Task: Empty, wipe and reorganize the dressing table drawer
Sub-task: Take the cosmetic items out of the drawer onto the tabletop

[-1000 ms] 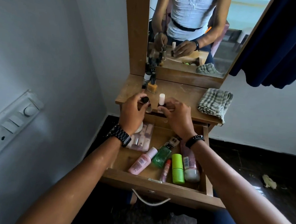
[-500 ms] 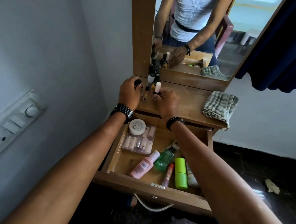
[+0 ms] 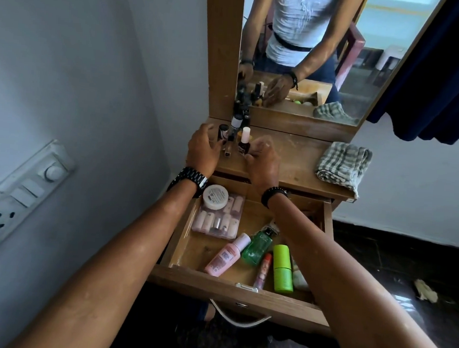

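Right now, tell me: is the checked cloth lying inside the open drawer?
No, the checked cloth lies folded on the tabletop, above the drawer.

Both hands [image 3: 235, 155] off the bottles [image 3: 234, 141]

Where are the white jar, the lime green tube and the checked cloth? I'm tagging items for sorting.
white jar [image 3: 215, 196], head view, on its lid.
lime green tube [image 3: 282, 268], head view, mid-body.
checked cloth [image 3: 343, 163], head view, folded top.

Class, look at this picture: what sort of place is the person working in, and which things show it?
Probably a bedroom corner at a dressing table: a mirror over a wooden top, an open drawer of cosmetics, and small bottles by the hands.
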Demonstrator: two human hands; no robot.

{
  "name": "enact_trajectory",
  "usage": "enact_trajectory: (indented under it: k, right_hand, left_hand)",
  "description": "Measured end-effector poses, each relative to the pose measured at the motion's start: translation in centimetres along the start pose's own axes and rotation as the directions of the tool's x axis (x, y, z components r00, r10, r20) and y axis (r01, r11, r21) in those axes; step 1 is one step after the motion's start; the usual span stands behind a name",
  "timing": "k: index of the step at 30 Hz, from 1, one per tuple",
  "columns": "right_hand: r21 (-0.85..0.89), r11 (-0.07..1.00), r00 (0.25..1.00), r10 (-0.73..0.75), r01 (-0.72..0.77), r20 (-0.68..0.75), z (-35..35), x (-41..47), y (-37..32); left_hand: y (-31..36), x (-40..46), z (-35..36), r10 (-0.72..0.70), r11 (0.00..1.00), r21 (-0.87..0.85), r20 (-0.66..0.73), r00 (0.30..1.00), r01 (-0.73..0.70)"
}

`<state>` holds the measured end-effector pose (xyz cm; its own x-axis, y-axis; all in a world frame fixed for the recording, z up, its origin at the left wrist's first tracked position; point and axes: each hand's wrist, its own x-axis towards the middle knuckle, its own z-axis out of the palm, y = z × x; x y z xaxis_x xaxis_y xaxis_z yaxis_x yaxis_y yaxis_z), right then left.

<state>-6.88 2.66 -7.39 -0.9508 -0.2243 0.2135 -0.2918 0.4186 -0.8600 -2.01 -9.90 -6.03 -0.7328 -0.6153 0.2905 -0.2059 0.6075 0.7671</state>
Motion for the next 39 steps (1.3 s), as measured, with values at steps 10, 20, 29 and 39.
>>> enact_trajectory:
  k: [10, 20, 29, 39]
  right_hand:
    - [-0.068, 0.988, 0.991, -0.135, 0.136, 0.009, -3.8, -5.6, 2.4]
    - [-0.312, 0.910, 0.899, -0.129, 0.275, 0.418, -6.0, -10.2, 8.1]
    - [-0.481, 0.792, 0.810, -0.029, 0.376, 0.586, -6.3, -10.3, 8.1]
    - [-0.485, 0.777, 0.785, -0.018, 0.401, 0.619, -8.8, -10.5, 8.8]
  left_hand:
    - [-0.5, -8.8, -0.1, -0.039, 0.998, -0.042, 0.243, 0.969, 0.050]
    - [-0.8, -14.9, 0.7, -0.216, 0.858, 0.478, 0.670, 0.710, -0.190]
    - [-0.8, -15.2, 1.3, -0.203, 0.814, 0.516, 0.681, 0.703, -0.265]
    - [0.8, -14.2, 4.6, -0.175, 0.856, 0.440, 0.738, 0.652, -0.270]
